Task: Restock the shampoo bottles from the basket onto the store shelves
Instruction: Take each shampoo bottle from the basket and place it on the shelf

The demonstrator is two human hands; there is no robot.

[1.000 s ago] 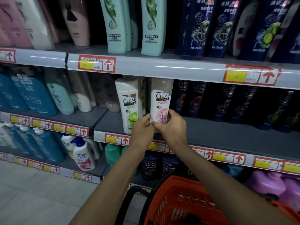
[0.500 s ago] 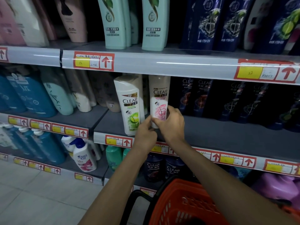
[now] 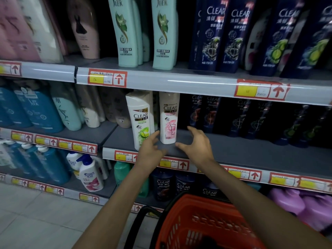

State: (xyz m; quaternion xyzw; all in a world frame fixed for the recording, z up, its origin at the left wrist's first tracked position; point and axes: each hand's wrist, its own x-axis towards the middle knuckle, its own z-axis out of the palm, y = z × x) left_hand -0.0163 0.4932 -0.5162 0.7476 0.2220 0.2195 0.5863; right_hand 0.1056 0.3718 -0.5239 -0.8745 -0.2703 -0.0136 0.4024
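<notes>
A white and pink CLEAR shampoo bottle (image 3: 168, 117) stands upright on the grey middle shelf (image 3: 233, 151), next to a white and green CLEAR bottle (image 3: 141, 119). My left hand (image 3: 150, 151) hovers just left of and below the pink bottle, fingers spread, holding nothing. To the right of that bottle, my right hand (image 3: 196, 144) is spread wide with its fingers apart from it. The orange basket (image 3: 203, 225) with a black handle hangs at the bottom of the view; something dark lies inside it.
Dark blue CLEAR bottles (image 3: 224, 38) fill the top shelf's right and the middle shelf behind my right hand. Mint green bottles (image 3: 125, 33) stand above. Blue, white and purple bottles fill the left and lower shelves. Pale floor tiles (image 3: 36, 221) lie at the lower left.
Both hands held the pink bottle at the shelf front, set it further in, then let go and drew back with fingers spread. The camera has moved closer.
</notes>
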